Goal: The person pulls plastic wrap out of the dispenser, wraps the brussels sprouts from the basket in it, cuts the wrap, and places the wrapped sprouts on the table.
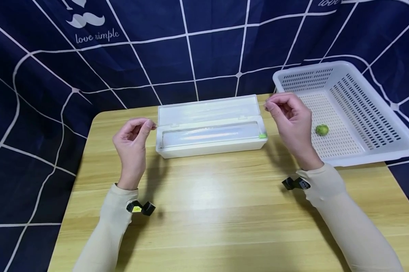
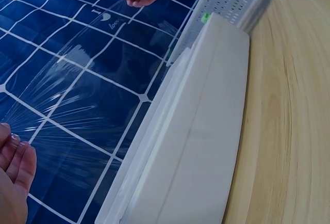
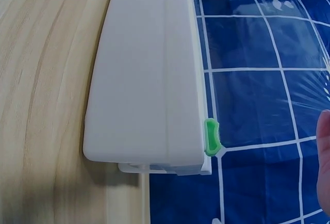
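We think the step in hand is pulling thin, clear wrap [image 2: 77, 97] up out of the white box [image 1: 211, 148]. The wrap is stretched between our two hands, above the box, and it seems to come out of the box's open top. Our left hand [image 1: 131, 145] is just past the box's left end, with thumb and fingertips close together, pinching one corner of the wrap. Our right hand [image 1: 293, 126] is near the box's right end, and its thumb and fingers pinch the other corner. We judge the next move calls for both hands to pull evenly and gently, because the wrap could stick to itself or crumple.

Now we count. We see two hands, one sheet of wrap, one box with one open lid [image 1: 209, 104] at its back, and one green slider [image 1: 262, 136] at its right end. To the right of the box, there is one white basket [image 1: 364, 160] with one round green vegetable [image 1: 322, 130] inside. Under the box is one wooden table [image 1: 204, 226].
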`<state>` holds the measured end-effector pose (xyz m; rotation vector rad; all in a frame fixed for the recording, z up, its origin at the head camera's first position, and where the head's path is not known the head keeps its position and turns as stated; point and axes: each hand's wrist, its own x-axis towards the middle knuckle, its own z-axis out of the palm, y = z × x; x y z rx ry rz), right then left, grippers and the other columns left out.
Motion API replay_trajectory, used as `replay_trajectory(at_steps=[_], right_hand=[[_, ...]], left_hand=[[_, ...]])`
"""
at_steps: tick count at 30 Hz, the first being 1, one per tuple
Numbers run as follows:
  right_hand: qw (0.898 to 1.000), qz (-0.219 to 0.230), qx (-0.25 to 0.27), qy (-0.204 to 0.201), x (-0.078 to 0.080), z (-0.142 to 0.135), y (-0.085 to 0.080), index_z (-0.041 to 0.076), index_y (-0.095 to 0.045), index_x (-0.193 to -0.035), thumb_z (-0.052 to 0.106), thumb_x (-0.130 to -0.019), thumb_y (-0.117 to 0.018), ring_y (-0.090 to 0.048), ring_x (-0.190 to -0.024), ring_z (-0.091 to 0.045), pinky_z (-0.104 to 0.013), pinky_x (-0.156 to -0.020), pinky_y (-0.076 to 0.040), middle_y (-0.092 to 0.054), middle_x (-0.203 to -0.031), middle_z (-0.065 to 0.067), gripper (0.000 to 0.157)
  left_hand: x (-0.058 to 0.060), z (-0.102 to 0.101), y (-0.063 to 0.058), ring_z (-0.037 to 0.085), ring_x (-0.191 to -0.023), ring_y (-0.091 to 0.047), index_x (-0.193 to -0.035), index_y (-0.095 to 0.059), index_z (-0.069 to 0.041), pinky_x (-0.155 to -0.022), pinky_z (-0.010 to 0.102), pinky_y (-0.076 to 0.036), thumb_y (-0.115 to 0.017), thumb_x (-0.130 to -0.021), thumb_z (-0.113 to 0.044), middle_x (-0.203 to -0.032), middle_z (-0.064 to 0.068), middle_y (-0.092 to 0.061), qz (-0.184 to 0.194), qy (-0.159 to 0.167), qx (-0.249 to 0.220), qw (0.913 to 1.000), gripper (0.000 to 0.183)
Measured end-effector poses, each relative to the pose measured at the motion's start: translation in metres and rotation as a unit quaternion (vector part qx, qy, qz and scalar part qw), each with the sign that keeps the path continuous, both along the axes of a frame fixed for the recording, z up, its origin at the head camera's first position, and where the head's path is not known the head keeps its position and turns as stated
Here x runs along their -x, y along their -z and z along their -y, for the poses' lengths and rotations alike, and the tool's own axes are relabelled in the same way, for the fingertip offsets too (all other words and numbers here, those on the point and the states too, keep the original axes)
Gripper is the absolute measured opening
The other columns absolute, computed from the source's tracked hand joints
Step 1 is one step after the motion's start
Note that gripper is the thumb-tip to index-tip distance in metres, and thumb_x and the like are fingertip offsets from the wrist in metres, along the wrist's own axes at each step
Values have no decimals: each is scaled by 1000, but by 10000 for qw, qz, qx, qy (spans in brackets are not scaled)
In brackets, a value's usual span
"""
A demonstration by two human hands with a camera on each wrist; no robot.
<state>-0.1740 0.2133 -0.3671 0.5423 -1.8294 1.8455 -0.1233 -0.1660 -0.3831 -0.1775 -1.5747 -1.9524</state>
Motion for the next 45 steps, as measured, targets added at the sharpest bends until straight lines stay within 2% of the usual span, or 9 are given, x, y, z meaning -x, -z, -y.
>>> replay_trajectory(at_steps=[5,10,17,25,45], right_hand=[[10000,-25,43,-21,0,1,-1,-24,-65,-106,-18,-98,-67,-69,-97,-23,-25,-87,-56,-70,-106,-16,10],[10000,-39,68,-36,-2,1,-2,-25,-65,-105,-19,-98,-67,-69,-97,-24,-26,-87,-56,-70,-105,-16,10],[9999,-117,42,34,-2,3,-3,-24,-65,-105,-17,-99,-67,-68,-97,-25,-26,-87,-56,-70,-106,-16,9],[9999,-103,130,-8,0,11,-2,-23,-65,-105,-14,-100,-69,-67,-98,-26,-27,-88,-55,-69,-107,-16,11],[9996,-110,135,199,-6,7,-13,-21,-65,-105,-13,-101,-69,-67,-98,-26,-26,-89,-55,-70,-107,-14,9]], left_hand=[[0,0,-1,26,-83,-71,-100,-76,14,-80,28,-57,-77,-97,8,-90,18,-74,-34,-31,-37,10000,7],[-3,0,-1,26,-84,-71,-101,-73,19,-81,29,-57,-77,-98,7,-90,17,-74,-21,-21,9,10000,13],[-4,0,-3,26,-85,-72,-101,-73,19,-83,30,-57,-78,-98,7,-91,18,-75,-12,-1,9,10000,13],[-7,6,-9,28,-84,-72,-102,-71,23,-81,31,-56,-78,-98,7,-91,19,-75,-98,-93,-75,9999,18],[0,0,-13,29,-84,-71,-101,-71,22,-81,34,-56,-78,-98,6,-89,19,-75,-198,18,-42,9998,18]])
